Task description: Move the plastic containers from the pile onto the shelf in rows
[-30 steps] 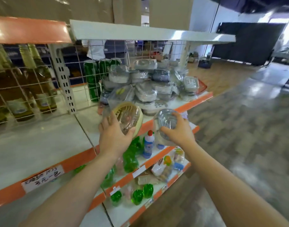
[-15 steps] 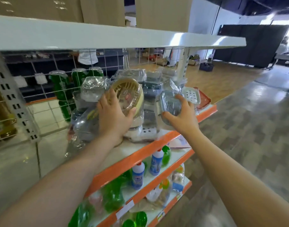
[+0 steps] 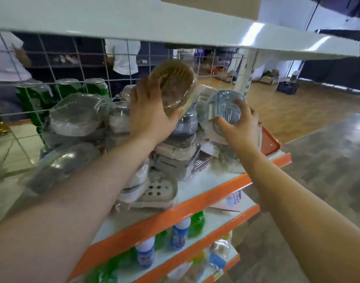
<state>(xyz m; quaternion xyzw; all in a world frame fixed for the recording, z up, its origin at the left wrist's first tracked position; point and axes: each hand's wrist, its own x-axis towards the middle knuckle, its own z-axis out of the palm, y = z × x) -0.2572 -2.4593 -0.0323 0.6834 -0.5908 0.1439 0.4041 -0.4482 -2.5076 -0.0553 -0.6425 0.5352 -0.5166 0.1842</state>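
1. Presently, the left hand (image 3: 152,117) grips a tan oval plastic container wrapped in clear film (image 3: 174,86), fingers curled over its left edge and thumb pressed under its lower rim; the container is tilted and raised above the heap.
2. The right hand (image 3: 239,127) clasps a grey-blue oval plastic container in clear film (image 3: 224,108), fingers spread across its face — held at the right side of the heap, touching the wrapped items beneath.
3. The pile of film-wrapped plastic containers (image 3: 175,152) sits on the white shelf with an orange front edge (image 3: 207,197), stacked unevenly and occupying the shelf's right-hand portion.
4. Green cans (image 3: 60,90) stand behind the pile against the white wire mesh back panel (image 3: 56,64).
5. Lower shelves carry white-capped blue bottles (image 3: 180,233) and green bottles (image 3: 196,221).
6. A white upper shelf (image 3: 175,27) overhangs both hands.
7. An orange tray (image 3: 269,142) lies at the shelf's far right end, just beside the right hand — contact cannot be determined.
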